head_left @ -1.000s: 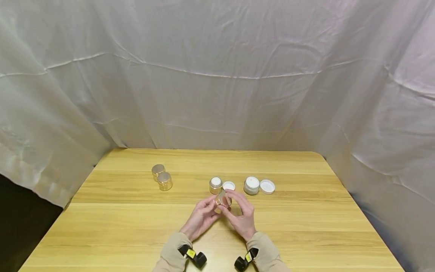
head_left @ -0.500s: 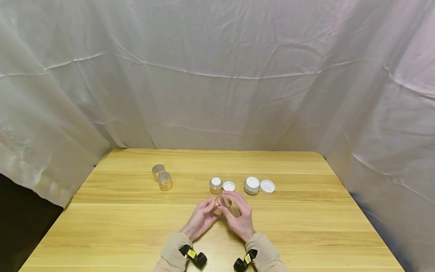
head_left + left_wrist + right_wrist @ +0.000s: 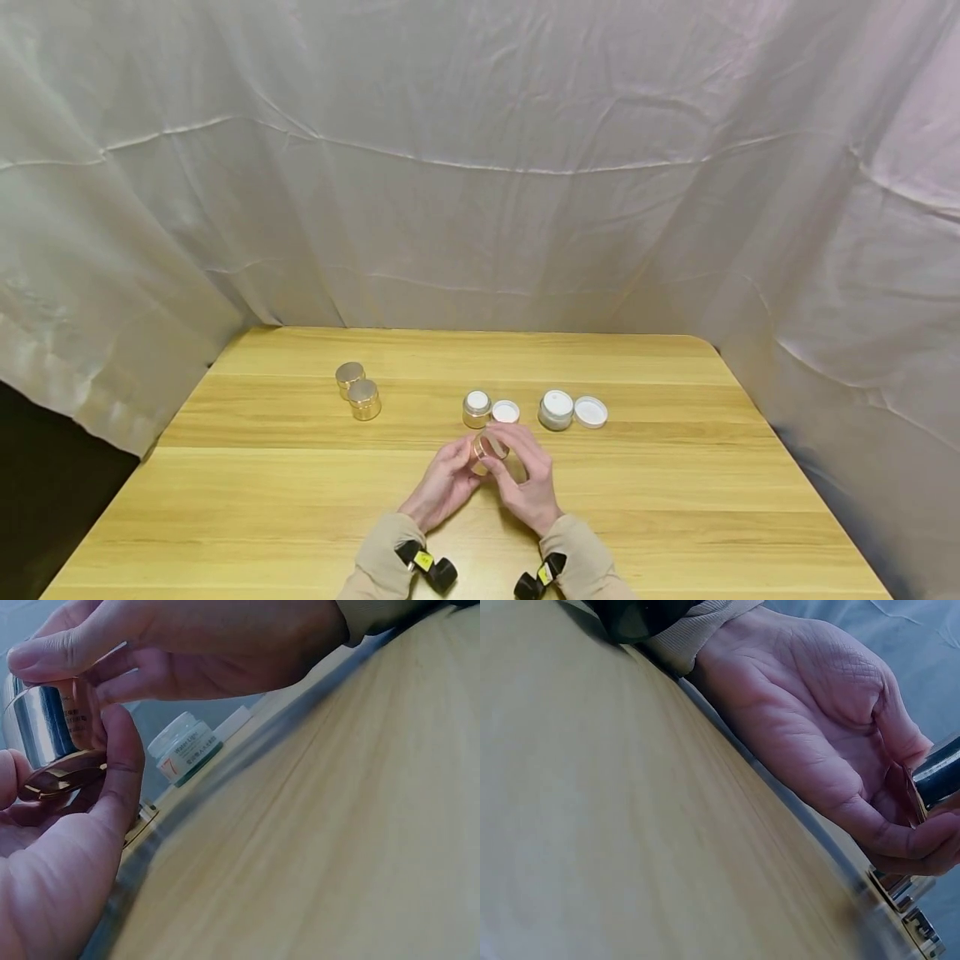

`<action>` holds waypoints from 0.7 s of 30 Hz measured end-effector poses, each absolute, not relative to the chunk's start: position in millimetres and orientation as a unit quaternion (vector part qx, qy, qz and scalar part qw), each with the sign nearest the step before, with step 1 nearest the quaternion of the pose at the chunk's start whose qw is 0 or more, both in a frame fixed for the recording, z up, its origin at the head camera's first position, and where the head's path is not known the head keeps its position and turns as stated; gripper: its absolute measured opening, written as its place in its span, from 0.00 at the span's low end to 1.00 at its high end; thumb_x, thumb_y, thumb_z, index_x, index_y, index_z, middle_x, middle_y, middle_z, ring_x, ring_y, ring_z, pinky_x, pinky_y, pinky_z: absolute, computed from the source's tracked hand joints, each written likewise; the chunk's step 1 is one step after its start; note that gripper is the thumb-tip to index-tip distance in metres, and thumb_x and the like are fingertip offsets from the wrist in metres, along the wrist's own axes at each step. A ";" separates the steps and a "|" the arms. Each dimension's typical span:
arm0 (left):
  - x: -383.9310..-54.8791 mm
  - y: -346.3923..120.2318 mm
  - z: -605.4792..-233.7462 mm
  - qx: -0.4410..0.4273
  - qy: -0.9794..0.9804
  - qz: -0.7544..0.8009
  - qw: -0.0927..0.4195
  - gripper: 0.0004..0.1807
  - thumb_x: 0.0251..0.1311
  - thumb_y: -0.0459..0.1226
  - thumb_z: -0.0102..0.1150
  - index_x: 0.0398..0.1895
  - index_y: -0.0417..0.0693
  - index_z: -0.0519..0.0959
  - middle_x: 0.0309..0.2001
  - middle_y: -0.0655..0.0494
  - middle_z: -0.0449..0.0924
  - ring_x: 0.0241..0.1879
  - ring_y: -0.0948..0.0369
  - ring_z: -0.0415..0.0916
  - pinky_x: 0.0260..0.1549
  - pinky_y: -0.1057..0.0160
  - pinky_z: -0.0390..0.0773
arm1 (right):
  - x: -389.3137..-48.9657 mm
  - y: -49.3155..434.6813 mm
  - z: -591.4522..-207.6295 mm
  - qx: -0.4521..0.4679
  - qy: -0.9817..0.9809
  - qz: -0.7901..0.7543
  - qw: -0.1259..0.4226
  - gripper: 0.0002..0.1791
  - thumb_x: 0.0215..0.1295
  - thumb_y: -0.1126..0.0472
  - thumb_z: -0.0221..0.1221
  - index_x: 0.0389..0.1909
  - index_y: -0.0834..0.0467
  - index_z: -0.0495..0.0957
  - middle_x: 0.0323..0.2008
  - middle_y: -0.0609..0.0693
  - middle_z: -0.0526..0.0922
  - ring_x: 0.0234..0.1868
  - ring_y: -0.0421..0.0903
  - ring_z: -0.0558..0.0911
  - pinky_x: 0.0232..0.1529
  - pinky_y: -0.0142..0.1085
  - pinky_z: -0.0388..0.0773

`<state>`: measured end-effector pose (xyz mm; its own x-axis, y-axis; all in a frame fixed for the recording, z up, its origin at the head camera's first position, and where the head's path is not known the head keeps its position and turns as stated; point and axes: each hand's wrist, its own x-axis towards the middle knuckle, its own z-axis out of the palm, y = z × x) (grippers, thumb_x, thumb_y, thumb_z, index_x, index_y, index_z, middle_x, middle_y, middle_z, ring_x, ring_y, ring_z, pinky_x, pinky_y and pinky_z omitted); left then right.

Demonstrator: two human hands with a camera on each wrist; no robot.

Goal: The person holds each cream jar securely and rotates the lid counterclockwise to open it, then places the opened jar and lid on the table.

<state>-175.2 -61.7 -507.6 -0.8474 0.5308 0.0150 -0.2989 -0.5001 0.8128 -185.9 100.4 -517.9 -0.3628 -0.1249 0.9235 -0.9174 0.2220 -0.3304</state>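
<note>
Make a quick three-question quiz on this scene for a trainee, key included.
1. True or false: the left hand and the right hand are both holding the same shiny jar.

2. How many closed gold jars stand together toward the left side of the table?

3. What lies right beside the rightmost jar in the head view?
A. a spoon
B. a lid
C. a folded cloth

Key:
1. True
2. Two
3. B
</note>
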 end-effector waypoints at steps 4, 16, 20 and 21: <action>-174.8 -61.8 -506.9 0.131 0.436 0.857 0.240 0.28 0.81 0.38 0.29 0.73 0.25 0.49 0.58 0.63 0.76 0.59 0.67 0.74 0.60 0.68 0.77 | -183.9 99.6 -516.4 0.389 -0.672 0.486 0.400 0.20 0.57 0.71 0.67 0.51 0.74 0.79 0.50 0.69 0.83 0.53 0.59 0.83 0.68 0.34 0.75; -177.0 -61.5 -507.8 0.117 0.445 0.854 0.243 0.29 0.80 0.37 0.33 0.74 0.24 0.48 0.72 0.42 0.62 0.60 0.67 0.74 0.66 0.64 0.75 | -184.3 99.5 -518.0 0.328 -0.684 0.486 0.435 0.22 0.62 0.57 0.70 0.47 0.71 0.80 0.44 0.66 0.83 0.47 0.54 0.82 0.61 0.27 0.78; -176.7 -62.2 -508.3 0.120 0.450 0.851 0.242 0.28 0.80 0.36 0.35 0.73 0.23 0.50 0.65 0.53 0.69 0.58 0.66 0.75 0.65 0.62 0.76 | -187.3 99.6 -520.1 0.342 -0.671 0.486 0.443 0.21 0.59 0.58 0.72 0.43 0.72 0.80 0.42 0.66 0.83 0.45 0.54 0.83 0.60 0.27 0.79; -176.6 -62.8 -508.5 0.123 0.448 0.852 0.243 0.29 0.79 0.36 0.36 0.73 0.23 0.50 0.64 0.54 0.70 0.59 0.66 0.75 0.65 0.62 0.76 | -188.2 99.8 -520.7 0.349 -0.667 0.488 0.443 0.20 0.57 0.61 0.73 0.42 0.73 0.80 0.41 0.66 0.83 0.45 0.54 0.83 0.59 0.28 0.79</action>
<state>-176.6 -62.8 -508.5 -0.8517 0.5239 -0.0088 -0.3043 -0.4809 0.8222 -188.2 99.8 -520.7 -0.3641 -0.0333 0.9308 -0.8971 0.2809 -0.3409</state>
